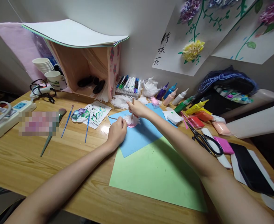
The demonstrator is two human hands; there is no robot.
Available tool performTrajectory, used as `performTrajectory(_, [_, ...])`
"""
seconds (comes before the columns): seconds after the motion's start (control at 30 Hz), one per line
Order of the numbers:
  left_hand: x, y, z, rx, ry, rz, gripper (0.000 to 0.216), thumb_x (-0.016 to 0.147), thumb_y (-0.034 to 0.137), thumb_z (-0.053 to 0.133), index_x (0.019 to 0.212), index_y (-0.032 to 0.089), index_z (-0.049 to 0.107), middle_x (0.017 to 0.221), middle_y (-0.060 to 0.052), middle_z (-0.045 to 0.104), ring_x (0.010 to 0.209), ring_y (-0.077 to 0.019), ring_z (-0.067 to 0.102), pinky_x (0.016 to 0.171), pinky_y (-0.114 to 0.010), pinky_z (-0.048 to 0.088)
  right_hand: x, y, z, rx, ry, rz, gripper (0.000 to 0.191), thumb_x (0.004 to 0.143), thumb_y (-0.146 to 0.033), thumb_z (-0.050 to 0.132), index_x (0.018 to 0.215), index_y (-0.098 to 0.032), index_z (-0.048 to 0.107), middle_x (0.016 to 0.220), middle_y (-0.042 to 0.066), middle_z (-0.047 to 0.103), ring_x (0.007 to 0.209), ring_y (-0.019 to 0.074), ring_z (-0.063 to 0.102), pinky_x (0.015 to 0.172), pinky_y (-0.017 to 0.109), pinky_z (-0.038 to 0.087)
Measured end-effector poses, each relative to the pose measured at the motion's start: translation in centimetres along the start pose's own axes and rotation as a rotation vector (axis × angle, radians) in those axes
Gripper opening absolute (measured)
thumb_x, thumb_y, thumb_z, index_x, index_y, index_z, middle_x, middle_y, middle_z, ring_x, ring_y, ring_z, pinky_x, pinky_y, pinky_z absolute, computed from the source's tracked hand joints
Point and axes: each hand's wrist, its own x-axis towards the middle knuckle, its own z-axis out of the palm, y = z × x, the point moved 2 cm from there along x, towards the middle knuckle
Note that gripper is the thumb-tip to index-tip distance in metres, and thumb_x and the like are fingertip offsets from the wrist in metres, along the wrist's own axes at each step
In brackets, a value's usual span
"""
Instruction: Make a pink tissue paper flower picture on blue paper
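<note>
My right hand (138, 108) is closed around a thin brown stick (132, 115), held nearly upright. Its lower end meets a bunch of white tissue paper (128, 119) with a pink base (132, 126). Close on the left of that bunch is my left hand (117, 132), its fingers pinched together; what they grip is hidden. A thin dark rod (113, 118) shows just left of these fingers, and I cannot tell whether they hold it. Beneath lies a blue sheet (137, 141), overlapping a green sheet (155, 174).
Paintbrushes (67, 121) and a flower-shaped palette (80, 114) lie left. Marker pens (129, 84), crumpled white tissue (150, 87) and paint bottles (169, 97) stand behind. Scissors (206, 142), clay packs (196, 122) and a black phone-like object (252, 168) are right. A pink box (114, 71) stands at the back.
</note>
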Motion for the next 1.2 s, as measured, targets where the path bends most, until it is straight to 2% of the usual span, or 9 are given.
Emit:
performTrajectory(0.2, [-0.1, 0.0, -0.2, 0.033, -0.017, 0.017, 0.026, 0.093, 0.029, 0.03, 0.079, 0.02, 0.05, 0.07, -0.004, 0.062, 0.066, -0.0185, 0.058, 0.056, -0.027, 0.026, -0.1, 1.3, 0.4, 0.021, -0.099, 0.016, 0.06, 0.093, -0.047, 0.028, 0.044, -0.017, 0.043, 0.026, -0.003, 0.037, 0.026, 0.0072, 0.036, 0.041, 0.023, 0.031])
performTrajectory(0.43, [-0.1, 0.1, -0.3, 0.028, -0.041, 0.011, 0.027, 0.093, 0.03, 0.03, 0.08, 0.02, 0.052, 0.069, -0.003, 0.062, 0.066, -0.0181, 0.057, 0.056, -0.027, 0.026, -4.6, 2.5, -0.5, 0.303, 0.066, -0.148, 0.061, 0.085, -0.063, 0.034, 0.043, -0.019, 0.041, 0.03, -0.004, 0.038, 0.028, 0.0076, 0.036, 0.036, 0.023, 0.028])
performTrajectory(0.57, [-0.1, 0.2, -0.4, 0.007, -0.031, 0.012, 0.027, 0.093, 0.03, 0.031, 0.077, 0.02, 0.051, 0.067, -0.003, 0.061, 0.064, -0.0183, 0.056, 0.055, -0.027, 0.025, -6.6, 2.8, -1.4, 0.424, 0.129, -0.149, 0.06, 0.085, -0.064, 0.032, 0.045, -0.019, 0.042, 0.032, -0.004, 0.037, 0.029, 0.0066, 0.034, 0.036, 0.023, 0.025])
performTrajectory(0.77, [-0.2, 0.2, -0.5, -0.023, -0.024, 0.012, 0.027, 0.093, 0.029, 0.03, 0.074, 0.021, 0.048, 0.066, -0.002, 0.059, 0.063, -0.0178, 0.055, 0.055, -0.027, 0.025, -8.0, 2.5, -1.2, 0.345, 0.144, -0.217, 0.058, 0.089, -0.056, 0.035, 0.045, -0.019, 0.043, 0.035, -0.004, 0.038, 0.036, 0.0085, 0.038, 0.044, 0.025, 0.032])
performTrajectory(0.87, [-0.2, 0.1, -0.4, -0.034, -0.023, 0.022, 0.027, 0.093, 0.029, 0.03, 0.074, 0.021, 0.047, 0.065, -0.002, 0.059, 0.063, -0.0176, 0.055, 0.055, -0.027, 0.025, -8.4, 2.3, -1.2, 0.288, 0.232, -0.258, 0.055, 0.091, -0.052, 0.033, 0.048, -0.02, 0.043, 0.039, -0.003, 0.04, 0.04, 0.0102, 0.04, 0.049, 0.026, 0.035])
performTrajectory(1.0, [-0.2, -0.1, -0.4, -0.039, -0.024, 0.036, 0.027, 0.093, 0.028, 0.03, 0.072, 0.021, 0.046, 0.065, -0.002, 0.059, 0.064, -0.0173, 0.055, 0.056, -0.027, 0.025, -7.4, 2.7, -2.0, 0.256, 0.408, -0.328, 0.037, 0.091, -0.043, 0.041, 0.064, -0.02, 0.051, 0.059, 0.0, 0.054, 0.057, 0.0136, 0.051, 0.059, 0.027, 0.039])
performTrajectory(1.1, [-0.2, -0.2, -0.4, -0.047, -0.035, 0.033, 0.027, 0.093, 0.028, 0.029, 0.072, 0.021, 0.045, 0.065, -0.001, 0.058, 0.063, -0.0169, 0.055, 0.056, -0.027, 0.025, -4.9, 3.4, -2.2, 0.164, 0.39, -0.397, 0.021, 0.091, -0.033, 0.041, 0.081, -0.019, 0.055, 0.079, 0.004, 0.061, 0.075, 0.0165, 0.056, 0.069, 0.027, 0.041])
performTrajectory(1.2, [-0.2, -0.2, -0.4, -0.071, -0.041, 0.021, 0.027, 0.093, 0.028, 0.03, 0.07, 0.021, 0.043, 0.063, 0.0, 0.055, 0.061, -0.0159, 0.053, 0.055, -0.027, 0.024, -2.0, 4.2, -1.4, 0.006, 0.341, -0.421, 0.016, 0.088, -0.026, 0.043, 0.083, -0.019, 0.056, 0.081, 0.005, 0.063, 0.076, 0.0176, 0.057, 0.069, 0.028, 0.04])
